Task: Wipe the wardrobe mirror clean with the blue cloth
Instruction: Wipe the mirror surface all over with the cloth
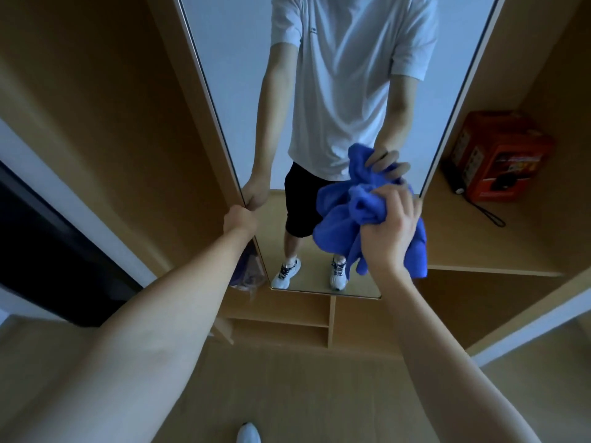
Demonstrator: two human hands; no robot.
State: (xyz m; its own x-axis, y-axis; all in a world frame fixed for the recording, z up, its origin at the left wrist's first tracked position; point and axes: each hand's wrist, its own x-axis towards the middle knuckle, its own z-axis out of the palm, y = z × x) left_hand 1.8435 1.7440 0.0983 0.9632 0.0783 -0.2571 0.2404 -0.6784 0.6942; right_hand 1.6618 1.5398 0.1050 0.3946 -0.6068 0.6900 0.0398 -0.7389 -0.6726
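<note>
The tall wardrobe mirror [246, 100] stands straight ahead in a thin frame and reflects a person in a white T-shirt and black shorts. My left hand [240, 220] is closed around the mirror's left edge, low down. My right hand [390, 228] grips the bunched blue cloth [339, 225] and presses it against the lower right part of the glass. The cloth's reflection shows just above my fingers.
Wooden wardrobe panels flank the mirror. A red box [502, 161] with a black strap sits on the shelf [447, 247] to the right. Small open compartments [287, 324] lie below the mirror. A dark screen [41, 247] is at the left. My white shoe [248, 433] shows on the wooden floor.
</note>
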